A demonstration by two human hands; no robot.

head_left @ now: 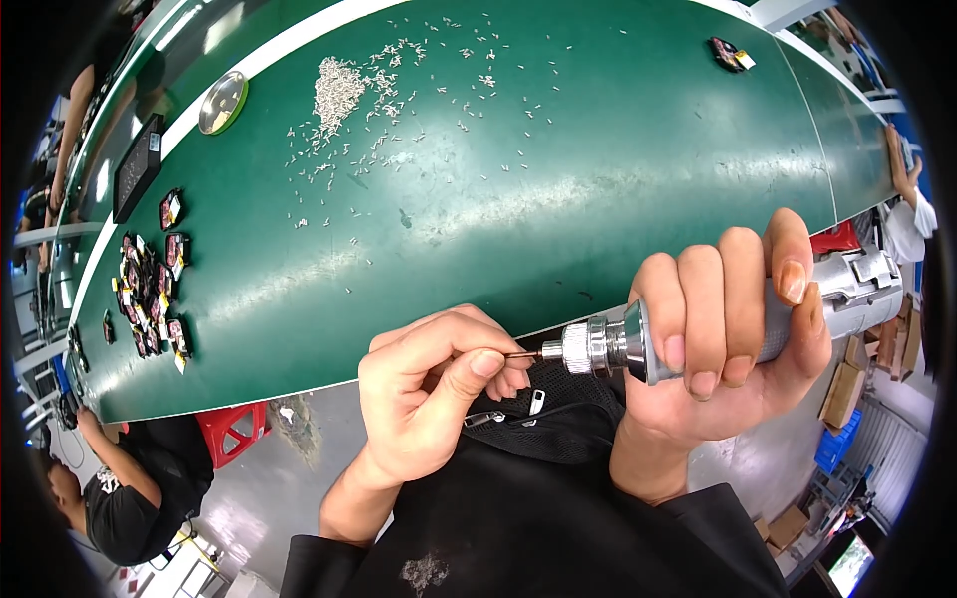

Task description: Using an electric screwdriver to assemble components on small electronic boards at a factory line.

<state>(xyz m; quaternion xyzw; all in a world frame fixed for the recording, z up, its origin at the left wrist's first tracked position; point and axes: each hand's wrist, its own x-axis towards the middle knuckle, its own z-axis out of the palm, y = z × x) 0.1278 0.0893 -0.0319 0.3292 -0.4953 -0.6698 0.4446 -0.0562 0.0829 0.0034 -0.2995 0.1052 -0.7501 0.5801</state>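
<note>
My right hand [723, 344] is wrapped round the body of a silver power screwdriver [608, 344], which lies nearly level and points to the left. From its knurled nose sticks a thin, dark bit [524, 355]. The bit's end is pinched between the thumb and forefinger of my left hand [424, 389], and the fingers hide its tip. Both hands are just over the near edge of the green table [558, 219], in front of my black clothing.
Small silvery pieces, perhaps screws, form a pile [339, 92] with strays around it. A round green-rimmed dish [239, 103], a black box [138, 169] and a cluster of black parts [145, 299] lie left. Another black part [728, 55] sits far right. A co-worker [130, 488] is at left.
</note>
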